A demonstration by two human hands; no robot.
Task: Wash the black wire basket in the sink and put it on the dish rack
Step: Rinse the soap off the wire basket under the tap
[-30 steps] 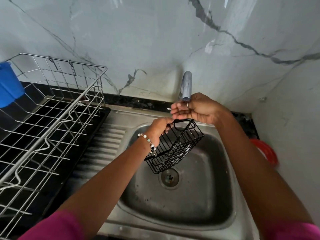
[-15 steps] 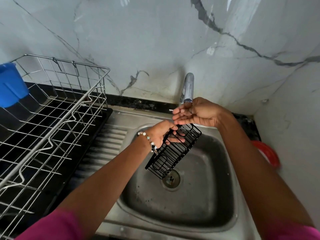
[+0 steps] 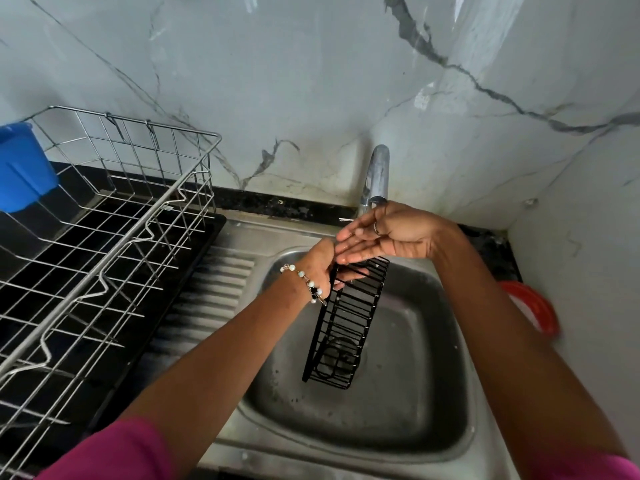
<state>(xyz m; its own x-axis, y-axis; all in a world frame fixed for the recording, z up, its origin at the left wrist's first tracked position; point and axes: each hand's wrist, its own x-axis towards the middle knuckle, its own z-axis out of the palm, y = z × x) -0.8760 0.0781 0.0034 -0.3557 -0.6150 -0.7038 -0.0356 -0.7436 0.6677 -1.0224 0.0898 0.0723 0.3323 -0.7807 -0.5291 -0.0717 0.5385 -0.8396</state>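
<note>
Above the sink [image 3: 433, 441], we find the left hand [image 3: 320, 263] gripping the black wire basket [image 3: 346, 323], the right hand [image 3: 384, 237] flat-fingered at its top.

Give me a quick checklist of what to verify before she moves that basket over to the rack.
1. Left hand grips the top end of the black wire basket: ok.
2. Basket hangs above the stainless steel sink, so it drips there: ok.
3. Right hand, fingers straight, no grip on the basket: ok.
4. Chrome tap turned off: cannot tell.
5. Free room in the silver wire dish rack: ok.
6. Basket rinsed clean: cannot tell.
</note>
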